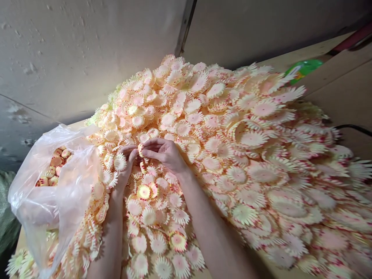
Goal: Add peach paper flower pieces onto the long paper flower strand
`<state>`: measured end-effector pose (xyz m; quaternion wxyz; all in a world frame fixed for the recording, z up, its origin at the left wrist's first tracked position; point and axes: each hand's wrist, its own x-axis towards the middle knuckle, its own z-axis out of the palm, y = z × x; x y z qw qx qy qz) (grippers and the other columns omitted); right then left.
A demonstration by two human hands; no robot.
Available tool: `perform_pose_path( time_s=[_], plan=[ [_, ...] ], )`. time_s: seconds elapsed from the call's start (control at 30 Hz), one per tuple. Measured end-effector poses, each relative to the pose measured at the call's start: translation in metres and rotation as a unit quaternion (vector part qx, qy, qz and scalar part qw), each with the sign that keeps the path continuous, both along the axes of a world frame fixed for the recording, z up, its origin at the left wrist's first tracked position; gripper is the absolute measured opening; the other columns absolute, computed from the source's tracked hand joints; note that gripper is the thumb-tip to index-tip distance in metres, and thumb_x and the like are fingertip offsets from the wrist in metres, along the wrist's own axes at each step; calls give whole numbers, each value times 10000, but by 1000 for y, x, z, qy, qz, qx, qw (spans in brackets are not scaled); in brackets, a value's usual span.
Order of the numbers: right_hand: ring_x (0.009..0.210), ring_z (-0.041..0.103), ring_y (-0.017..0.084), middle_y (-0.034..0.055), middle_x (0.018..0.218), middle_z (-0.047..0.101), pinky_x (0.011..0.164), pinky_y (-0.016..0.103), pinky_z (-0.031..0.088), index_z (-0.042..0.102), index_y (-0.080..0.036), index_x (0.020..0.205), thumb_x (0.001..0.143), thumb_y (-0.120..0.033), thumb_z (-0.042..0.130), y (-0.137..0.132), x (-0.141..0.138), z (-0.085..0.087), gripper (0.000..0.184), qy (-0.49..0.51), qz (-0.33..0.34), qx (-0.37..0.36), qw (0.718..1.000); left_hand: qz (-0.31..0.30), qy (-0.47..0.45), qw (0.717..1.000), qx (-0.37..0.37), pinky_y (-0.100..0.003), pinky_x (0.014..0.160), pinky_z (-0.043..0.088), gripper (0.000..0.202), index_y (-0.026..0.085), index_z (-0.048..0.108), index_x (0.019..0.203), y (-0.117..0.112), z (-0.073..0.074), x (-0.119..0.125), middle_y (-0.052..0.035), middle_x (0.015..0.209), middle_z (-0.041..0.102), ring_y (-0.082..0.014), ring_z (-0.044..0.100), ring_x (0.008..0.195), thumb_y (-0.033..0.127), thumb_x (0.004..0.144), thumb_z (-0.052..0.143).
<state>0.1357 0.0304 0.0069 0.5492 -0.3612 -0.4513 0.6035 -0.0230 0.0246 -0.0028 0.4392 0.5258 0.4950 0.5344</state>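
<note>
A big heap of cream and pink fabric flower petals [232,147] covers the table. My left hand [125,166] and my right hand [165,153] meet above the heap, near its left side. Both hands pinch a small round flower piece [140,149] between their fingertips. A petal disc [120,162] rests against my left palm. Both forearms reach in from the bottom edge over the pile.
A clear plastic bag [55,193] holding small round pieces stands at the left of the heap. A grey wall [87,50] rises behind. Brown board [343,89], a green wrapper [303,68] and a black cable [356,128] lie at the right.
</note>
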Motion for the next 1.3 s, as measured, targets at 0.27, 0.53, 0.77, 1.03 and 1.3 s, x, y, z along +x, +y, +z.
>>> perform_pose_path(
  time_s=[0.27,0.53,0.77,1.03,1.3],
  plan=[
    [696,688,150,9,772,739,703,303,571,725,-218,807,663,-359,810,2,1,-1,218,-31,-41,-12,999,-60,-13,998,-29,-290,732,573,355,179,688,992,-1,5,-1,-66,896,741,-165,687,745,453,768,720],
    [760,702,172,20,823,751,759,330,580,721,-225,819,667,-401,806,1,0,-1,248,-41,-33,-13,999,-59,-54,997,-18,-360,895,551,376,172,616,998,0,-1,0,-79,983,718,-203,689,941,309,701,802],
    [763,704,166,20,820,755,782,338,575,720,-218,817,634,-343,828,3,0,-4,247,-38,-36,-9,999,-60,-77,995,-21,-368,958,529,391,196,578,989,0,0,3,-69,1044,701,-212,671,1035,314,694,805],
    [777,705,163,12,829,750,810,345,563,729,-231,808,687,-343,796,2,0,-3,177,-34,-37,-10,999,-55,-51,997,-35,-353,875,557,379,203,589,993,2,-3,0,-63,942,731,-224,698,956,361,714,792],
    [848,708,168,23,888,756,862,358,575,728,-225,857,677,-318,803,-1,1,0,216,-30,15,21,999,-27,-45,997,-49,-308,833,538,330,221,568,1056,-3,-2,-3,-19,810,713,-196,687,919,386,805,704]
  ],
)
